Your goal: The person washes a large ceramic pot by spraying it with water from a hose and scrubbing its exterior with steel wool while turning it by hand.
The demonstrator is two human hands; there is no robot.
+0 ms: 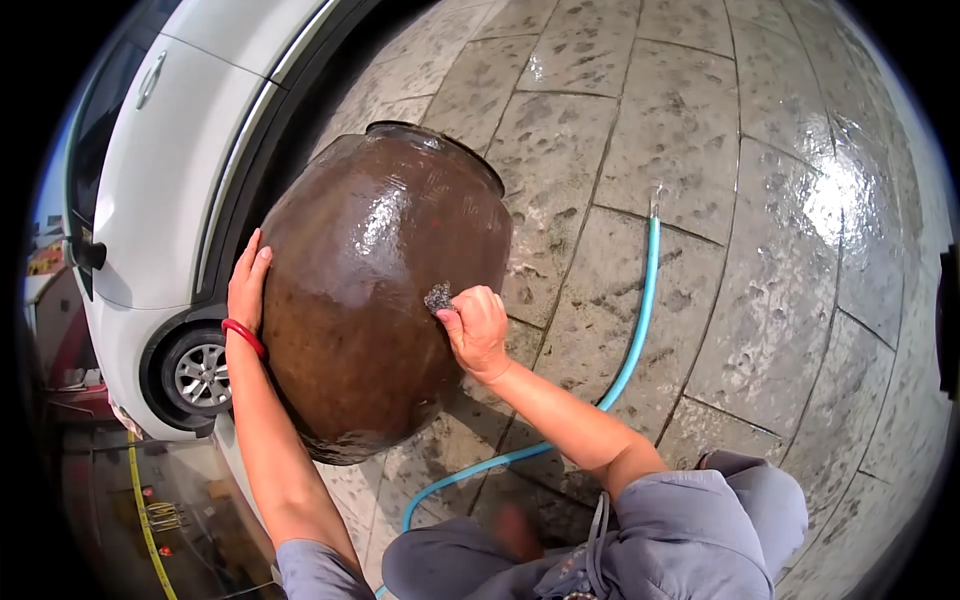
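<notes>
A large brown glazed jar [350,290], wet and shiny, lies tilted on the paving with its dark rim toward the upper right. Flat against the jar's left side rests my left hand [246,285], fingers stretched out, a red band [243,338] round the wrist. My right hand [478,330] is closed on a grey metal scouring pad [438,298], which touches the jar's right side. Part of the pad is hidden by my fingers.
Wet stone-patterned paving [660,110] surrounds the jar. A light blue hose [640,330] curves across it on the right and passes under my right arm. Close on the left stands a white car [170,170] with its wheel [200,375] near my left forearm.
</notes>
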